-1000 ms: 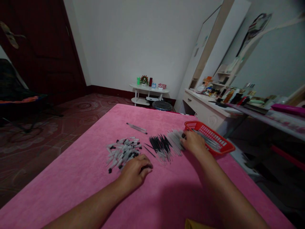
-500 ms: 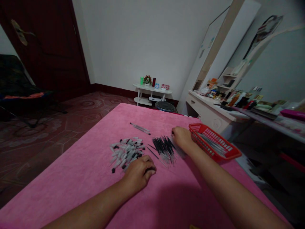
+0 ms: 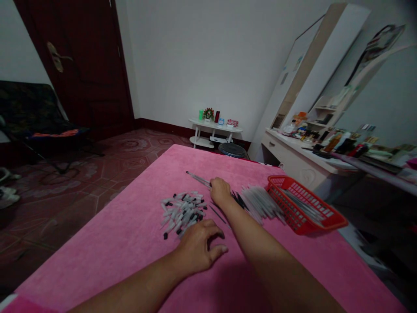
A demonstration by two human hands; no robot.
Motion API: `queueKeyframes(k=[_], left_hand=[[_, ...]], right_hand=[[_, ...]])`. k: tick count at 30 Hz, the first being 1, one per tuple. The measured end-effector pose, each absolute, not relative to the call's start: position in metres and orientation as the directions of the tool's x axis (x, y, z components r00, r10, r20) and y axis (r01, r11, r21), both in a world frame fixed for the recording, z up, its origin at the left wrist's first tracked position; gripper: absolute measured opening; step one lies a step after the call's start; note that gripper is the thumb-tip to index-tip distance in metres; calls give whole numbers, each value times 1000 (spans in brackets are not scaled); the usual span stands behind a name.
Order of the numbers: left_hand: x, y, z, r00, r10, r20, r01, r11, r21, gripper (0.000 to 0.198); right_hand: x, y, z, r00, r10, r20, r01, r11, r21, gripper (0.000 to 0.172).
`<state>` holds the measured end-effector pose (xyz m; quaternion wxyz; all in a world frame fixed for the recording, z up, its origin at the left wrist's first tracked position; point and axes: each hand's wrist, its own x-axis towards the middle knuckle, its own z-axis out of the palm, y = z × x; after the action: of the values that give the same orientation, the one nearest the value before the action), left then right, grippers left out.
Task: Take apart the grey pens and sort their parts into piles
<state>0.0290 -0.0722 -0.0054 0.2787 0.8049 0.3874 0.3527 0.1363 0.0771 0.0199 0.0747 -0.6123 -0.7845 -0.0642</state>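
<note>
My right hand is closed at the near end of a couple of slim clear pens with black ends, lying on the pink cloth; its fingertips are partly hidden. My left hand rests on the cloth, thumb and fingers apart, holding nothing. Beside it lies a pile of short clear pieces with black ends, which look like pen caps. Thin dark rods like pen refills are partly covered by my right forearm. Right of them is a row of clear tubes. One single dark rod lies between the hands.
A red plastic basket holding more slim tubes stands at the table's right edge. Pink cloth covers the table. Beyond are a dressing table with bottles, a small white shelf, a round dark stool and a folding chair.
My right hand has moved left from beside the basket to the pens, uncovering the row of clear tubes. My left hand's fingers have spread apart. The view has shifted slightly.
</note>
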Motion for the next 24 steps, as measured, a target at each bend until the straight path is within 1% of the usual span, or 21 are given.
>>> queueKeyframes(k=[2,4,6,8,10,11,13,15,16,19,20,22,24], left_hand=[[28,-74,-4,444,804,396,375,-568,733,27],[27,-74,-4,423,802,422,332,-571,751,38],[26,-74,-5,397,810,431,306,-560,770,47],[25,-74,-7,384,814,436,279,-552,786,51],[25,-74,-7,376,815,440,237,-544,805,51],[25,-74,-7,370,816,443,208,-538,817,47],[25,-74,-5,346,826,444,133,-512,848,34],[26,-74,-2,311,838,448,30,-479,877,23],[26,-74,-1,299,842,450,-28,-464,886,24],[27,-74,0,284,849,445,-168,-413,895,36],[27,-74,1,283,856,433,-188,-394,900,34],[27,-75,2,270,873,407,-194,-364,911,25],[26,-75,4,251,887,388,-194,-346,918,19]], right_hand=[[138,74,21,-224,952,208,973,230,-5,22],[143,69,23,-208,952,223,976,217,-17,23],[149,61,27,-177,953,246,976,202,-79,23],[156,51,32,-136,951,276,954,201,-222,20],[164,40,36,-107,949,296,873,232,-429,16],[168,34,37,-105,948,299,804,258,-536,15],[174,21,38,-104,950,294,610,294,-736,13],[178,7,38,-91,960,264,397,278,-875,15],[180,0,37,-80,967,241,305,254,-918,17],[181,-17,35,-59,982,182,114,188,-976,23],[181,-21,34,-55,984,167,68,170,-983,24],[180,-28,32,-58,989,138,-3,138,-990,26],[178,-34,31,-84,992,97,-43,93,-995,27]])
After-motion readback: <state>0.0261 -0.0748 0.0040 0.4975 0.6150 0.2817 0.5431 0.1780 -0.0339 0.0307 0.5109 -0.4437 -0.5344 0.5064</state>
